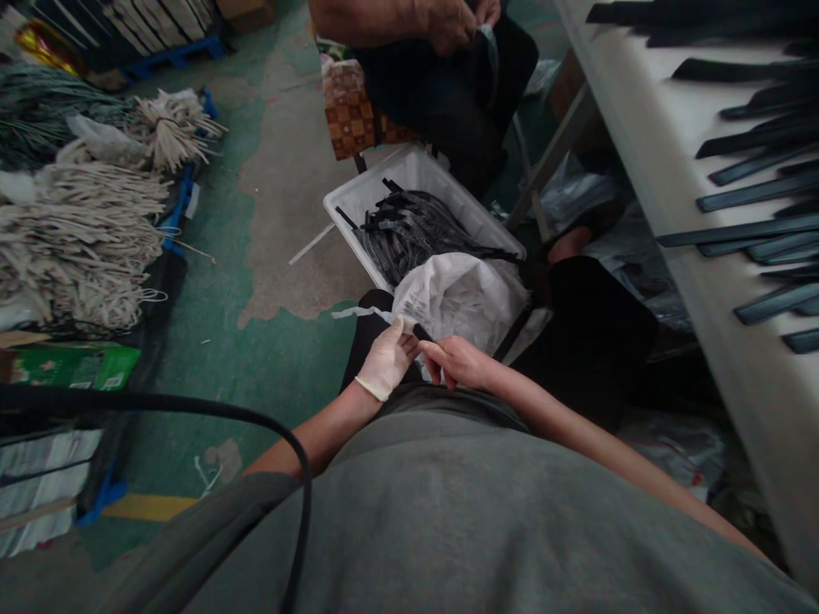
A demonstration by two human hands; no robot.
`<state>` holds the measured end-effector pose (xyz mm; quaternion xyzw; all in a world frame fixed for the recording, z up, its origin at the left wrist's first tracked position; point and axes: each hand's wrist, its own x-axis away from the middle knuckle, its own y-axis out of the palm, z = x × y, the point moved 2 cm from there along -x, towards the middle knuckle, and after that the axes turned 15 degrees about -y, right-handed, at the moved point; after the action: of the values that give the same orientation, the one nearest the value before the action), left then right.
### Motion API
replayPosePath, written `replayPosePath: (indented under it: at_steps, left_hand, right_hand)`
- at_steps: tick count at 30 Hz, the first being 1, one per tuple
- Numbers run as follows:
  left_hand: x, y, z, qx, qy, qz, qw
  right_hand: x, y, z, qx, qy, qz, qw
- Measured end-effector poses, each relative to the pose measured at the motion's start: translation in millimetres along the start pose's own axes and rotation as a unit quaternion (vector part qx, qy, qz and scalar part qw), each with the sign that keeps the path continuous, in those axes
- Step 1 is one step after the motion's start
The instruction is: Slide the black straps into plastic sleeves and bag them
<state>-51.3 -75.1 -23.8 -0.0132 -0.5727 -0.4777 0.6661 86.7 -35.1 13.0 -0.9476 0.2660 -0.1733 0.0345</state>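
Over my lap, my left hand (388, 356) wears a pale glove and pinches a black strip (421, 333) together with a thin whitish tape (362, 312), whose loose end trails off to the left. My right hand (455, 361), bare, is closed on the near end of the same black strip. Just beyond both hands sits an open white plastic bag (441, 286) with crumpled pale material in it. Behind the bag, a white plastic bin (473, 200) holds a heap of dark strips (415, 226), some with a translucent covering.
At right, a long white table (678, 162) carries several flat black strips (755, 198). Another person's hands (457, 26) work on a strip beyond the bin. Bundles of cream cords (83, 230) lie on a blue pallet (182, 200) at left. A black cable (256, 416) crosses the lower left.
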Motion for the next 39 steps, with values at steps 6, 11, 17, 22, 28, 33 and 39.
replayPosePath:
  at_steps: [6,11,17,22,28,33,39]
  left_hand:
    - [-0.7,-0.7,-5.6,-0.02,-0.019,-0.008,1.0]
    - [1.5,2.7,-9.0,-0.081,-0.017,-0.047,0.995]
    - [1.1,0.6,0.5,-0.013,-0.005,-0.005,1.0]
    - [4.8,9.3,-10.9,-0.012,-0.049,-0.043,0.998]
    - [6.6,5.9,3.7,0.022,-0.006,-0.017,1.0]
    - [11.5,6.5,7.7,0.062,-0.009,-0.027,0.998]
    - [16.5,19.9,4.0,0.082,0.016,-0.057,0.995]
  right_hand:
    - [-8.5,-1.0,0.5,-0.024,-0.001,-0.028,0.999]
    - [-11.7,-2.9,-1.0,-0.032,0.01,-0.036,0.999]
    - [19.6,-20.5,-7.8,0.035,-0.066,0.07,0.995]
    - [17.2,-21.1,-11.1,0.122,-0.046,0.127,0.983]
    - [31.0,-35.1,-35.8,0.193,-0.1,0.116,0.969]
    - [41.9,-50.8,-44.3,0.254,-0.08,0.119,0.956]
    - [13.5,-40.8,-46.4,0.258,-0.067,0.12,0.956]
